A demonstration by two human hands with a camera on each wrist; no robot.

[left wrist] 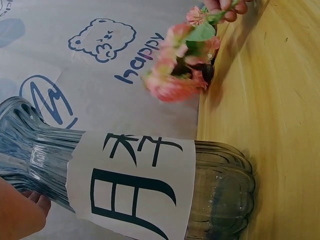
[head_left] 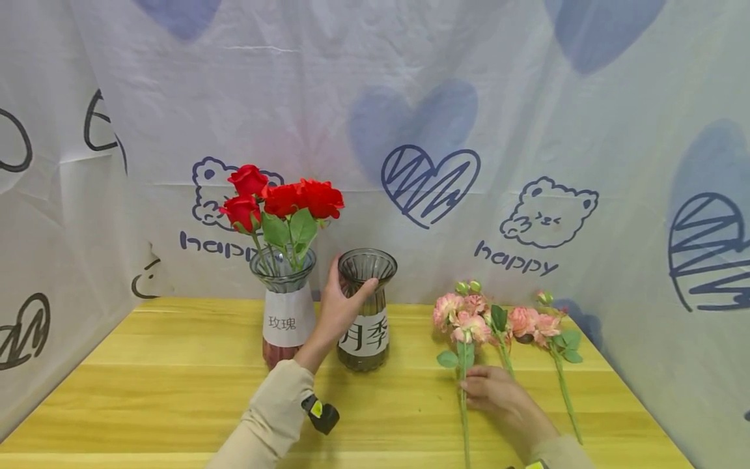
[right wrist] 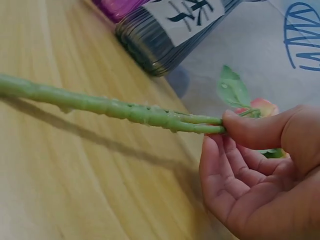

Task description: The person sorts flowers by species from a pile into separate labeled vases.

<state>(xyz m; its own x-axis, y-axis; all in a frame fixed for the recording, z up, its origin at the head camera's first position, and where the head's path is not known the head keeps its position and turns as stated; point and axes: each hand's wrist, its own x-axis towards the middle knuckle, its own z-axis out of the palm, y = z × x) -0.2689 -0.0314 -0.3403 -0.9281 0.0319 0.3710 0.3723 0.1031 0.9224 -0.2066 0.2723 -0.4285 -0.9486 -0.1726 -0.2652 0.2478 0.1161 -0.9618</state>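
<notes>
Wooden tabletop point(head_left: 176, 384) before a printed sheet point(head_left: 430, 52) | left hand point(head_left: 342, 307) grips the neck of the upright grey vase point(head_left: 366, 337) | right hand point(head_left: 500, 394), right of the vase and nearer the pink flower spray point(head_left: 467, 327), pinches its stem | spray right of the vase, long axis front-to-back, blooms toward the sheet
</notes>
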